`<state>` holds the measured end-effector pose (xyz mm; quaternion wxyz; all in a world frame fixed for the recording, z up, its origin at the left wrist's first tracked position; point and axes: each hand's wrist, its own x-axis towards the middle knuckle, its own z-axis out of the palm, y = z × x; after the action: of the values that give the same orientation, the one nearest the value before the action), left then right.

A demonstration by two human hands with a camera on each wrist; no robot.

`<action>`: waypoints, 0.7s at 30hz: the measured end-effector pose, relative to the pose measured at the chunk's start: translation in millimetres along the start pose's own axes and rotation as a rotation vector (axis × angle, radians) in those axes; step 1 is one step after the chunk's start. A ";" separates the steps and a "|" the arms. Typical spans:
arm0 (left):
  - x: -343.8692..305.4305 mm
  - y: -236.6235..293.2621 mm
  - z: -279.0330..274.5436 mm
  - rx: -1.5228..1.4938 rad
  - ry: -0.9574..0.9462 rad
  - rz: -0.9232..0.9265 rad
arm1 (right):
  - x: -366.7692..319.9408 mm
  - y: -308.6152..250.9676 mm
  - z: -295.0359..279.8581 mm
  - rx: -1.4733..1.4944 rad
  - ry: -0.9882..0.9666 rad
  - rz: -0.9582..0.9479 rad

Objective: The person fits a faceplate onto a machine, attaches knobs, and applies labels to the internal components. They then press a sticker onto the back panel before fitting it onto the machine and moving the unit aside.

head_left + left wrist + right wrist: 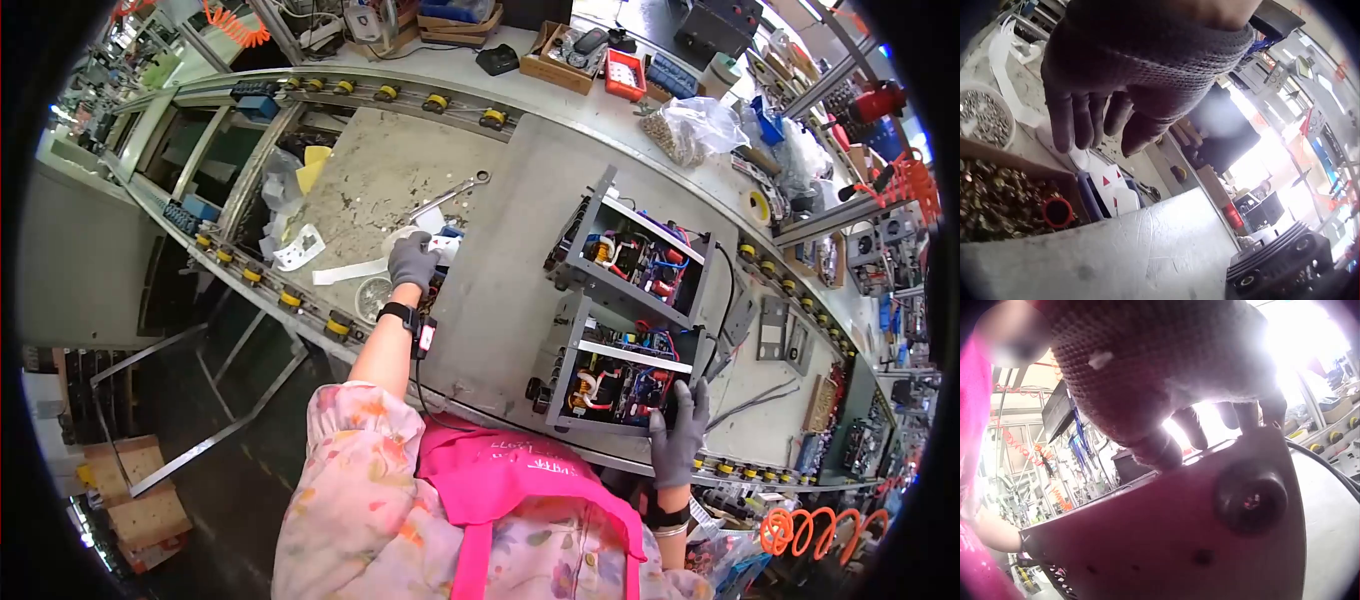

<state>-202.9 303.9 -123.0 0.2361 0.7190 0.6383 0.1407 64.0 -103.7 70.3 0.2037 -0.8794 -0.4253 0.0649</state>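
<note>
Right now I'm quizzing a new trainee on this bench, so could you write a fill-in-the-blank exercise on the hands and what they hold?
The left hand and right hand both wear gloves coloured ____.
The nearer chassis is gripped at its corner by the ____ hand.
The apron is coloured ____.
Missing words: grey; right; pink.

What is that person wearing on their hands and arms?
The left hand and right hand both wear grey knitted gloves. A black strap circles each wrist. The left one carries a small box with a thin black cable. The sleeve is short, with pink and orange flowers.
</note>
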 end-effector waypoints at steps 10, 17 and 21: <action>18.1 5.6 6.6 -0.056 -0.210 0.011 | -36.0 -22.1 -9.9 0.042 0.087 0.175; -67.7 53.2 -98.9 -1.056 -0.329 0.114 | -13.6 -62.5 -18.9 0.368 0.188 0.098; -156.3 129.1 -156.1 -1.028 -0.715 0.214 | 22.4 -130.4 -17.9 0.438 0.047 -0.214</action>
<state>-194.4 165.6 92.1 0.7344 0.5761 0.2955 0.2035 -10.8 -19.4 141.8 0.4051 -0.7656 -0.4868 0.1129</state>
